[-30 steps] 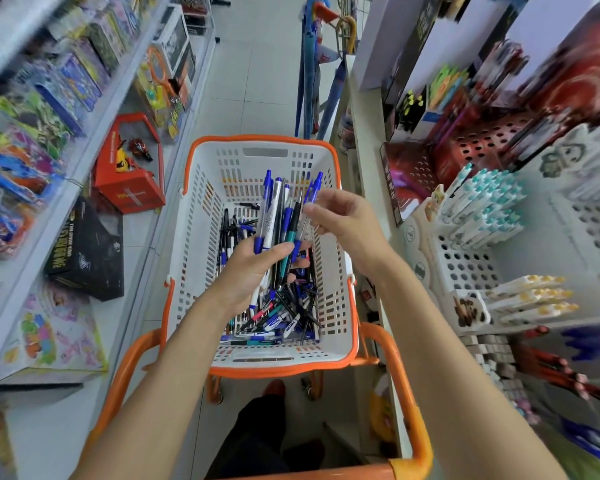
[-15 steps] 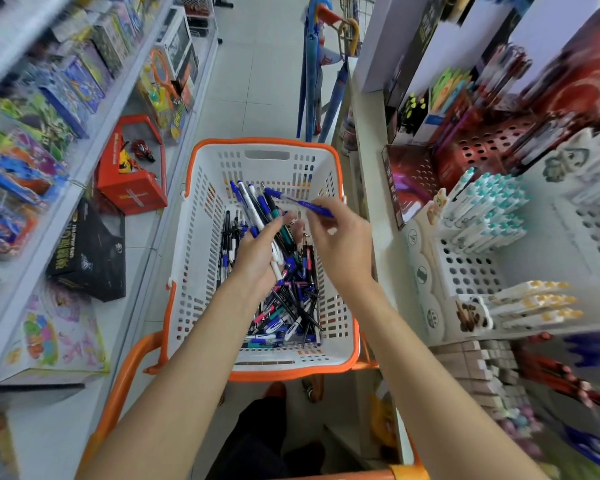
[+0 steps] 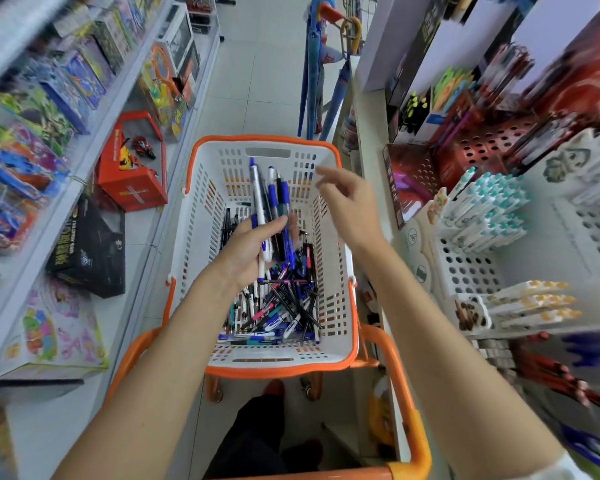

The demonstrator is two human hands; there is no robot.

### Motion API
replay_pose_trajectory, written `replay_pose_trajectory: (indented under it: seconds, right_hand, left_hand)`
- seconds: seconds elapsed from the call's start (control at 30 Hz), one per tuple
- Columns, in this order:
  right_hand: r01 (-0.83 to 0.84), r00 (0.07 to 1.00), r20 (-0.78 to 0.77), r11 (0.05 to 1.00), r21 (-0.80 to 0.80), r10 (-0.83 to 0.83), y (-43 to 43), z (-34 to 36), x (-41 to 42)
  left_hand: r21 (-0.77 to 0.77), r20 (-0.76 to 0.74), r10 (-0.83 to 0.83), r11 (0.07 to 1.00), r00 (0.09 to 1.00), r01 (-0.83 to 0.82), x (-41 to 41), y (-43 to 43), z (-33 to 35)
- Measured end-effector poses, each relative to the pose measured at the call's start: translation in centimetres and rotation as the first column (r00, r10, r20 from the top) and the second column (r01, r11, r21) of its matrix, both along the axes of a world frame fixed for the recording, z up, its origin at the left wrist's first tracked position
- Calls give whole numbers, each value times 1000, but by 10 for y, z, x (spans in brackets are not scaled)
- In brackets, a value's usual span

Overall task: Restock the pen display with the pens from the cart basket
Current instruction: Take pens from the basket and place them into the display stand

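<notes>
Bundle of pens point(image 3: 269, 202) is gripped in the left hand point(image 3: 246, 247), fingers and thumb curled round the lower barrels. The upper ends fan out above the basket point(image 3: 264, 355). Judgement: the batch is held over the basket so that any dropped pen falls back into stock, and so that the other hand is free to pick and place.

Right hand point(image 3: 349, 209) hovers over the basket's right wall, fingers loosely spread. Nothing is seen in it, though the fingertips are blurred.

Remaining stock: a loose heap point(image 3: 281, 306) lies tangled on the basket floor, so the task is judged far from complete. The rack point(image 3: 465, 271) stands just to the right of the cart, within reach. It holds teal-capped pens point(image 3: 489, 213) in its upper rows and yellow-capped pens point(image 3: 534, 303) lower down, and many holes are unfilled.

Materials: the pens are slim, smooth plastic cylinders with blue, clear, white and dark barrels, likely to slide against one another in a bundle. The basket is rigid white plastic with slotted walls and an orange rim. The rack is white plastic pierced with round holes, apparently one pen to a hole.
</notes>
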State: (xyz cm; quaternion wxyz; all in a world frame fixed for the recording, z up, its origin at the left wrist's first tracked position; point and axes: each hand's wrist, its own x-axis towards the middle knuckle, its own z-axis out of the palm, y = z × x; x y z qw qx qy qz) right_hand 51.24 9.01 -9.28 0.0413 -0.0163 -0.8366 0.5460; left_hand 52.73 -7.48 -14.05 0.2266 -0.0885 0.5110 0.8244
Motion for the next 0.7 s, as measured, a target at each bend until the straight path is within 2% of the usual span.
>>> replay_pose_trajectory:
  seconds: [0.03,0.1,0.2,0.27,0.33,0.4,0.5,0.6,0.63,0.7]
  right_hand:
    - [0,998,69,1000,-21,2,3,7,-10]
    - [-124,972,205,992,6,120,6,16,-22]
    - [-262,918,312,965,10,246,7,16,-28]
    - [-290,924,276,955,60,263,10,15,-29]
    - [-247,954,199,965,92,225,12,15,-29]
    - [-118,987,110,993,-21,119,14,16,-32]
    - [63,998,-9,979,-195,-66,16,21,-33]
    - [106,990,-58,939,-326,-132,13,20,-27]
    - [108,989,-63,943,-316,-134,10,17,-22]
    - [85,994,-56,976,-200,-98,1,7,-11]
  left_hand:
    - [-7,-24,-81,997,996,81,2,-2,2]
    - [-8,-41,-218,976,975,217,7,-4,9]
    - [-18,-10,-290,957,957,289,13,-5,12]
    - [-55,5,-283,958,959,283,14,-8,9]
    - [-86,7,-298,951,955,297,15,-12,8]
    - [-95,7,-303,949,953,302,15,-17,7]
    - [-51,7,-241,969,970,241,13,-21,3]
    - [72,97,-37,997,995,30,6,-18,-6]
    - [113,144,52,991,988,-69,2,-15,-8]
    - [193,222,199,951,955,-243,-7,-9,-9]
